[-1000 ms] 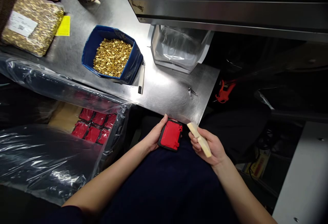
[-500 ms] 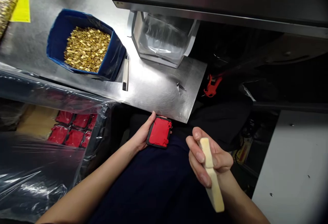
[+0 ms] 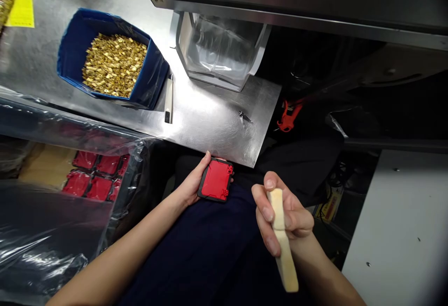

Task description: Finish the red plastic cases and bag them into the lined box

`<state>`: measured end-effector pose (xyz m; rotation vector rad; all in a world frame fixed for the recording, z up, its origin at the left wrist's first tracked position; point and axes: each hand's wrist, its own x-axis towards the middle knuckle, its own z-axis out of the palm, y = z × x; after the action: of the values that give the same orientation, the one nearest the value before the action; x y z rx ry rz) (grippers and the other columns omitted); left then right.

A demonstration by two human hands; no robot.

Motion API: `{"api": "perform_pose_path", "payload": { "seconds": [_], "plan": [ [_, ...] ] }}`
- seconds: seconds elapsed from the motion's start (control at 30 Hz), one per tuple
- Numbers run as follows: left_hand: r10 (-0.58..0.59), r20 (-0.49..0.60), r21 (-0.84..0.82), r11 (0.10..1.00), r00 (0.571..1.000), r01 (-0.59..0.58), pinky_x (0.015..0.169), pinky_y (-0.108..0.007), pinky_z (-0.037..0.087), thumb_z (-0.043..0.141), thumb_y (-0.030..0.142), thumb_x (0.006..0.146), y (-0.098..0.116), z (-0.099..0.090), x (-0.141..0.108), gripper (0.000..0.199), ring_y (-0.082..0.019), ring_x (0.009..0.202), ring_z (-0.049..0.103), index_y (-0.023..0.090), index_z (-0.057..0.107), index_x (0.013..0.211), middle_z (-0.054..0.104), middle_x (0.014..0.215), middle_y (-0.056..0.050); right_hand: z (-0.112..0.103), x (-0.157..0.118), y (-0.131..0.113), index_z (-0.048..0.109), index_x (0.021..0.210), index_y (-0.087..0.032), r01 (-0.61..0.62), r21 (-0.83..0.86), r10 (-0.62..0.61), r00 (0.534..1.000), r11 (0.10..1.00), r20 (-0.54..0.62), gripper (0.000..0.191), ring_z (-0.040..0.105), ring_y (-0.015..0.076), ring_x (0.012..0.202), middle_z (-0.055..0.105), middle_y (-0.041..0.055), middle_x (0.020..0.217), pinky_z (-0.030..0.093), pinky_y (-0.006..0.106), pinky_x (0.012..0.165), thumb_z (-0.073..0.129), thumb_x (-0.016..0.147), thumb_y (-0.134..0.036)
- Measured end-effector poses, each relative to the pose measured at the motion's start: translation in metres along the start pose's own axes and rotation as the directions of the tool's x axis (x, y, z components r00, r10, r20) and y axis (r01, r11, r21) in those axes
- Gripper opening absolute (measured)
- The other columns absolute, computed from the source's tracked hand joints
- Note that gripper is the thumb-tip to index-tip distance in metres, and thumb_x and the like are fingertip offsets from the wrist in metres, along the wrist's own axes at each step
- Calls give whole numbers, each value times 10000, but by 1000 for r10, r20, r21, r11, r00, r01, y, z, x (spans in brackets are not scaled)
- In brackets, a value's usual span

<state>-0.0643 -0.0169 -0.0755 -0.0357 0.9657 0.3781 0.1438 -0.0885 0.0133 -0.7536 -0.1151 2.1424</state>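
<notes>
My left hand (image 3: pixel 193 181) is closed around the edge of a flat red plastic part with a black rim (image 3: pixel 216 179), just below the metal table's front edge. The thumb lies along its left side; the other fingers are mostly hidden beneath it. To the right, over my lap, my right hand (image 3: pixel 285 215) grips a long, cream-coloured block (image 3: pixel 287 261). A crease crosses this block near its middle, and its lower end points toward me. Its material I cannot tell. A gap separates the block from the red part.
On the metal table (image 3: pixel 206 128) stand a blue bin (image 3: pixel 149 75) of small brass pieces (image 3: pixel 114 66) and a grey bin (image 3: pixel 214 81) with clear film. A white pen-like tool (image 3: pixel 169 98) and small metal piece (image 3: pixel 245 117) lie nearby. Red parts (image 3: pixel 100 188) fill a film-lined crate at left.
The whole view has shifted slightly, so most things appear a little further left. Both hands keep their holds, and the cream block is slightly more upright.
</notes>
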Motion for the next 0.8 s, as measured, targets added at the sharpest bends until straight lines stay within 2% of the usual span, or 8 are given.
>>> {"api": "perform_pose_path", "payload": {
  "seconds": [0.23,0.37,0.5,0.63,0.8],
  "plan": [
    [13,14,10,1000,1000,-13,772,-392,641,500,677,973,0,0,0,615,-316,888,785,126,681,1177,783,1074,-203,2,2,-1,435,1088,-313,64,29,-64,998,998,17,525,562,73,345,527,-88,797,494,179,318,836,776,-445],
    [16,6,4,1000,1000,-16,799,-388,639,496,667,981,1,2,-1,609,-302,873,785,121,692,1166,786,1059,-198,3,2,-1,432,1098,-320,32,-33,-34,999,999,-40,595,510,49,324,517,-88,798,482,181,314,850,734,-534],
    [13,2,-2,1000,1000,-13,786,-378,640,485,666,985,1,4,-1,617,-291,852,784,114,698,1159,789,1041,-197,0,6,-3,446,1135,-318,49,-75,-54,996,996,-73,614,489,33,345,509,-75,824,469,164,319,848,726,-538],
    [2,-9,0,1000,1000,-2,732,-374,641,471,660,992,2,5,-1,612,-298,830,785,118,692,1170,793,1016,-191,-1,15,-7,486,1184,-326,128,-87,-138,984,988,-114,561,532,39,441,509,-54,882,484,145,367,828,763,-468],
    [-4,-5,17,1000,1000,4,715,-369,638,445,657,1001,3,5,-1,627,-307,832,787,103,678,1180,787,1028,-221,-5,22,-9,543,1236,-331,198,-19,-199,972,980,-127,484,597,46,571,533,-38,956,545,134,470,795,824,-338]
  ]
}}
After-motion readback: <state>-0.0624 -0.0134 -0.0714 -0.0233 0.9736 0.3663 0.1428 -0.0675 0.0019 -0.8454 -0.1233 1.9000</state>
